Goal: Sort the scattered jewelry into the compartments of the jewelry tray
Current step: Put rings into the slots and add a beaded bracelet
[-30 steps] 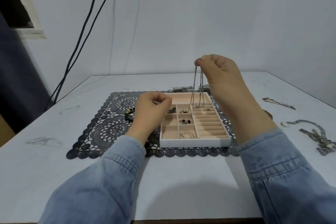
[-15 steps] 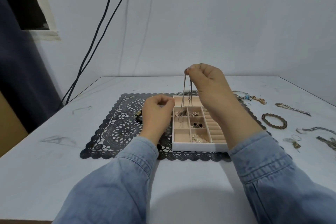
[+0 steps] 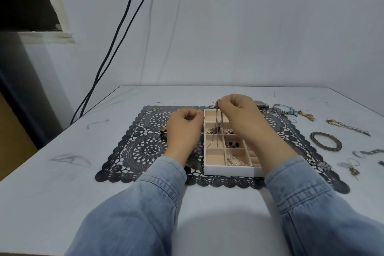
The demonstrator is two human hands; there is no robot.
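The right hand (image 3: 241,118), a little right of centre in the frame, pinches the top of a thin chain (image 3: 217,129) between thumb and fingertips. The chain hangs doubled over the tray (image 3: 228,171). Its lower end reaches a compartment in the tray's left column, the second up from the near wall, and seems to touch the floor there. On the way down it passes in front of the compartment behind, which holds small brownish pieces.

The left hand (image 3: 182,131) sits just left of the tray over the mat (image 3: 145,147), fingers curled in. I can't tell whether it holds anything.

To my eye that chain is light, limp and slick. It will fold wherever it's let go, and it could easily knot on itself or catch on a divider. The pinch at the top of the loop looks like the right hold, as the chain hangs straight from there. Lowered slowly, it should pile up in one compartment. A quick drop could spill a strand over the wall into those brownish pieces.

More jewelry, a bracelet (image 3: 325,141) among it, lies at the right edge of the frame.
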